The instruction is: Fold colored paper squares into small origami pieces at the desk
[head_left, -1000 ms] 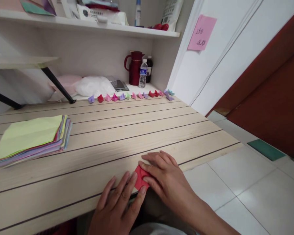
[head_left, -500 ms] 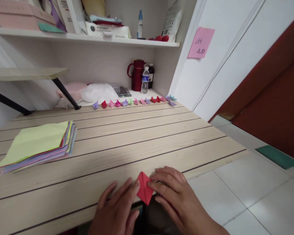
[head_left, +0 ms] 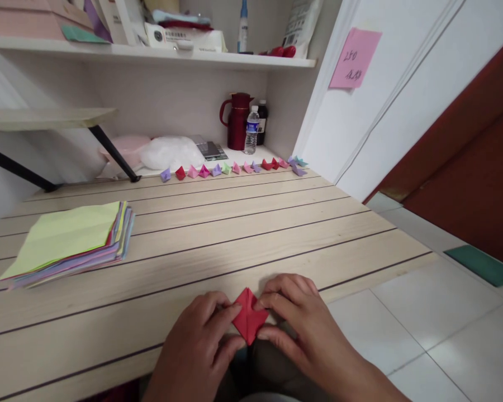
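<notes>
A small red folded paper piece [head_left: 248, 320], diamond-shaped, sits at the near edge of the wooden table [head_left: 235, 234]. My left hand [head_left: 201, 346] pinches its left side with curled fingers and thumb. My right hand [head_left: 302, 324] pinches its right side, fingertips on the top corner and thumb under the lower edge. Both hands hold the piece between them. A stack of coloured paper sheets [head_left: 71, 243], pale green on top, lies at the left of the table.
A row of several small folded paper shapes [head_left: 230, 167] lines the table's far edge. Behind it stand a dark red jug [head_left: 237, 120], a water bottle [head_left: 251, 129] and a white bag [head_left: 170, 152]. A pink note [head_left: 354, 58] hangs on the wall. Tiled floor lies to the right.
The red piece went from flat under my pressing fingers to held up between both hands. Both hands curled from flat into pinches on its sides.
</notes>
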Tool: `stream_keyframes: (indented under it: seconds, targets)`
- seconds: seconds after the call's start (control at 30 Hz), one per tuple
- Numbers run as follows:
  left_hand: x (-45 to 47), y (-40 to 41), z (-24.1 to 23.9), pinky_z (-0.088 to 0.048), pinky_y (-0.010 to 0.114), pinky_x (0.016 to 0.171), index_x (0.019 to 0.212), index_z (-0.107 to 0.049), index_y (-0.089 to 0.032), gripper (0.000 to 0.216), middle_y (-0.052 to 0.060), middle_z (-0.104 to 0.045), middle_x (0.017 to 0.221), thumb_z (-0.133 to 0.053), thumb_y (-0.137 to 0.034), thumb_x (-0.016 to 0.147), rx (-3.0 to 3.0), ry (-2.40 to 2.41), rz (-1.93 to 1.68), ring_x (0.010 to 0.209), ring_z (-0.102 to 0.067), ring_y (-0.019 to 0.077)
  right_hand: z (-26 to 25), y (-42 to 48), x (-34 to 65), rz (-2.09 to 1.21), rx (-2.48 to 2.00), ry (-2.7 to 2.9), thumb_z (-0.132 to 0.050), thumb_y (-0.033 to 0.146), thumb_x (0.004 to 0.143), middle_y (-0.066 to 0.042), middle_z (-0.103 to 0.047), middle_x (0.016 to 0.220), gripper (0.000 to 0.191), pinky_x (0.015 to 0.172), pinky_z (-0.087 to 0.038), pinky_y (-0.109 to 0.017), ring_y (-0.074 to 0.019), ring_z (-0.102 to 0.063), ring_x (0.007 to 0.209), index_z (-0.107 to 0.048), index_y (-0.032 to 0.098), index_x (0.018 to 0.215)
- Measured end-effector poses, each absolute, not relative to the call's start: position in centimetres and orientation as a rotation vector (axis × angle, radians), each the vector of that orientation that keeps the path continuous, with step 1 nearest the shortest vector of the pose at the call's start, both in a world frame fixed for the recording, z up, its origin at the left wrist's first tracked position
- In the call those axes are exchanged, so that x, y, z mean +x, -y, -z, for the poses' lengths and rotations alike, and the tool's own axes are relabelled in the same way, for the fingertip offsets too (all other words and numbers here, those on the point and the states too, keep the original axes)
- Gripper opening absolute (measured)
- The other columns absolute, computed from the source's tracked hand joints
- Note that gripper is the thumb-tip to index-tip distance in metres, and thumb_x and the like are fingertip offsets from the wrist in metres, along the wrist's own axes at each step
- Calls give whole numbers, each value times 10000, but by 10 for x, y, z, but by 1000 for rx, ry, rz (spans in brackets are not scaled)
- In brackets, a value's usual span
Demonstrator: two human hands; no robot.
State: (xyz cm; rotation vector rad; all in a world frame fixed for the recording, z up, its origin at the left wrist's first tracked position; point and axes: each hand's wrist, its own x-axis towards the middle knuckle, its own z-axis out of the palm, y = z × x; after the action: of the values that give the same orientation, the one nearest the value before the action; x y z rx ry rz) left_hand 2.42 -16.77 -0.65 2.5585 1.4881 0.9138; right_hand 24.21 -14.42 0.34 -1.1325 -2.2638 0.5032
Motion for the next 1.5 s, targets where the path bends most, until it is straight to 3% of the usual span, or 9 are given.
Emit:
stream_keyframes:
  seconds: [0.13,0.37,0.53,0.7,0.83,0.97,1.1,1.27,1.5]
  targets:
    - [28,163,5,-573,216,654,945,-717,-258,149,-13,-668,860,-631,-182,850,2409,-1498,-995,766,-677,119,-2,143,241,-506,-1136,2234,-690,325,901,-16,-644,1012,108,845,-417,-388,-216,-564,960,-650,279,990]
    - [28,161,12,-554,205,665,882,-711,-288,160,-14,-647,873,-559,-252,914,2253,-1575,-1016,772,-672,109,2,142,234,-453,-1153,2155,-597,206,934,-18,-642,948,80,809,-420,-375,-211,-574,917,-646,267,918]
    - [27,163,23,-567,253,746,841,-680,-276,200,27,-636,1042,-515,-331,940,2234,-1745,-1029,914,-676,143,5,141,230,-433,-1166,2119,-580,139,897,-20,-637,947,113,801,-412,-374,-209,-569,893,-602,247,873]
    - [28,161,29,-566,299,772,878,-653,-273,130,37,-660,1028,-532,-288,924,2475,-1753,-1062,948,-669,168,9,141,227,-365,-1167,2093,-577,121,880,-30,-645,1018,119,818,-399,-400,-229,-568,931,-573,240,879]
    - [26,157,31,-524,346,684,860,-625,-277,44,34,-694,1009,-594,-297,883,2720,-1796,-1000,916,-673,207,13,141,224,-276,-1180,2101,-558,137,894,-52,-643,1054,92,822,-401,-422,-246,-565,937,-540,225,873]
    - [30,155,32,-466,385,708,830,-599,-263,81,45,-705,1015,-603,-325,882,2772,-1905,-942,920,-658,234,18,142,224,-197,-1202,2130,-541,143,908,-75,-631,1096,78,830,-411,-445,-262,-559,961,-523,218,895]
    - [35,154,35,-426,406,759,817,-588,-249,120,67,-703,1030,-606,-349,881,2782,-1968,-924,925,-635,251,20,142,225,-150,-1207,2146,-563,166,919,-98,-607,1152,88,846,-435,-456,-276,-557,1002,-534,215,986]
    - [38,154,38,-395,419,793,825,-587,-241,109,74,-703,1032,-610,-336,874,2813,-1996,-900,938,-617,261,20,142,228,-155,-1177,2170,-553,157,944,-112,-578,1213,284,894,-464,-465,-272,-547,1076,-495,221,1214]
    - [44,154,33,-377,450,846,844,-588,-236,67,70,-717,1011,-615,-297,854,2840,-2087,-827,919,-616,270,21,143,230,-234,-1150,2220,-493,145,977,-96,-540,1270,359,919,-510,-436,-246,-544,1125,-485,284,1308]
